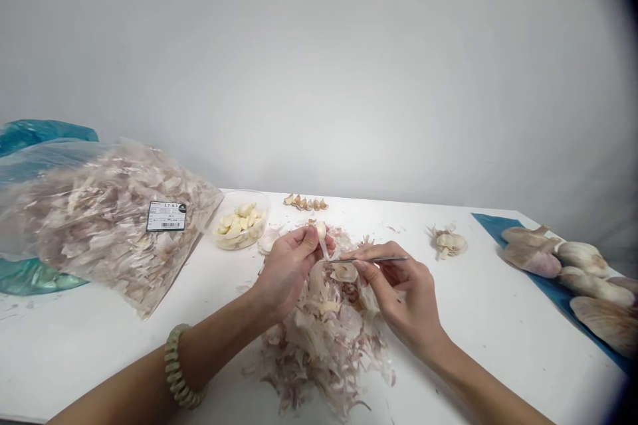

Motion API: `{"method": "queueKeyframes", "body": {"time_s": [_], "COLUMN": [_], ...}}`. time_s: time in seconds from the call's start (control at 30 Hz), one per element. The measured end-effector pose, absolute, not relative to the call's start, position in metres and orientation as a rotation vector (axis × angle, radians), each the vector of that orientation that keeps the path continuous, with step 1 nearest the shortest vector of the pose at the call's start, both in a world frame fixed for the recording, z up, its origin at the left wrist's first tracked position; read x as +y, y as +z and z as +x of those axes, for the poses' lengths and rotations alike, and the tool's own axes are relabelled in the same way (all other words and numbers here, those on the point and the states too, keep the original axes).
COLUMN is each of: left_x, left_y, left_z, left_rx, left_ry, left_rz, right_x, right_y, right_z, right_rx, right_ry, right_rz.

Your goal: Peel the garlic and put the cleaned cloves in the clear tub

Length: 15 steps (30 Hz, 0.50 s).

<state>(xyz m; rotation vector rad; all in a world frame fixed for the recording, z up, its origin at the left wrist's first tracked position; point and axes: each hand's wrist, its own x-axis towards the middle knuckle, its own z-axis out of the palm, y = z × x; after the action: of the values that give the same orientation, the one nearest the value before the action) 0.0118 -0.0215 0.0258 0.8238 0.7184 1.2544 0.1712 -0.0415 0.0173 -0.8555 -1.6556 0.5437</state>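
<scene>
My left hand [294,265] pinches a garlic clove [321,231] between thumb and fingers. A pale strip of skin [323,250] hangs from the clove towards my right hand [403,292]. My right hand is closed on a slim metal tool [383,258], held nearly level with its tip at the strip; whether it is a knife or tweezers I cannot tell. Under both hands lies a heap of garlic skins [323,339]. Beyond the hands, several unpeeled cloves [306,202] stand in a row.
Left of my hands, a clear plastic tub [239,239] holds peeled cloves. A large bag of garlic skins [114,212] with a label lies at the left, by blue plastic [44,133]. At right are a partly broken bulb [448,242] and several bulbs [581,255] on a blue sheet [491,224].
</scene>
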Motion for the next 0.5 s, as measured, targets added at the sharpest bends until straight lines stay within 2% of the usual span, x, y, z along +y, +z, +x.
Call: {"method": "queueKeyframes", "body": {"time_s": [0.5], "left_x": [-0.015], "left_y": [0.036], "left_z": [0.004], "left_rx": [0.676], "left_ry": [1.43], "left_rz": [0.684], "right_x": [-0.049], "right_y": [0.012], "right_z": [0.166], "right_rx": [-1.831], "right_ry": [0.642], "right_rz": [-0.761]}}
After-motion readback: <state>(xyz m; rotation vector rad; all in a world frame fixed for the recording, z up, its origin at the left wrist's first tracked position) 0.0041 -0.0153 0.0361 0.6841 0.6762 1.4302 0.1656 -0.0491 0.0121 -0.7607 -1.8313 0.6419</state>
